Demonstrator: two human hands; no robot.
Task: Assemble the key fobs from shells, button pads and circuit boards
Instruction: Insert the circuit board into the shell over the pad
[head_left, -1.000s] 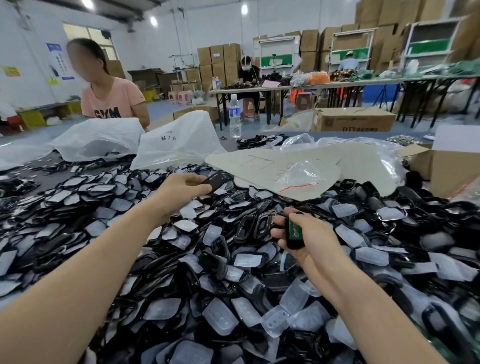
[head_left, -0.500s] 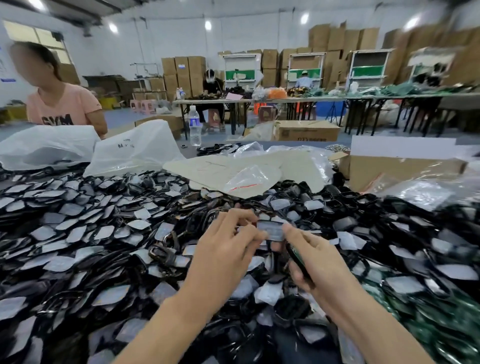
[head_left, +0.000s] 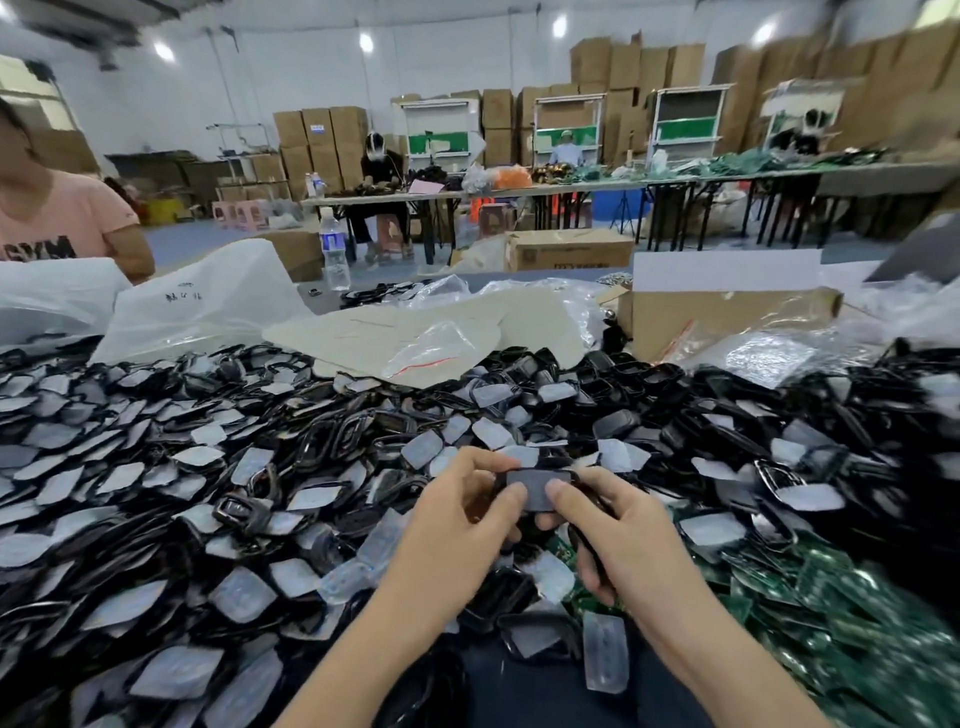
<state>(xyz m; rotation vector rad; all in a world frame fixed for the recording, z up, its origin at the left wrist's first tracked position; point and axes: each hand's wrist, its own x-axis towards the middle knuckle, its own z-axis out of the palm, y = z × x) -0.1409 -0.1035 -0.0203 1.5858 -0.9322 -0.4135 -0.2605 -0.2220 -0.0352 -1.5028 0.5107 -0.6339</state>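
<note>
Both my hands meet over the heap and hold one black key fob shell (head_left: 537, 488) between them. My left hand (head_left: 462, 512) pinches its left end with thumb and fingers. My right hand (head_left: 613, 525) pinches its right end, thumb on top. A dark part, with a green edge below it, also sits in my right palm; I cannot tell what it is. The table is heaped with black shells (head_left: 332, 436) and translucent button pads (head_left: 241, 595). Green circuit boards (head_left: 831, 587) lie in a pile at the right.
A cardboard box (head_left: 722, 317) and clear plastic bags (head_left: 763, 356) stand behind the heap at the right. White bags (head_left: 202, 306) lie at the back left, with a person in a pink shirt (head_left: 57, 221) behind them. A water bottle (head_left: 334, 249) stands further back.
My left hand reached far over the heap, picked a black shell and brought it back. Both hands have joined on the shell and moved lower and nearer to me. The camera turned right.
</note>
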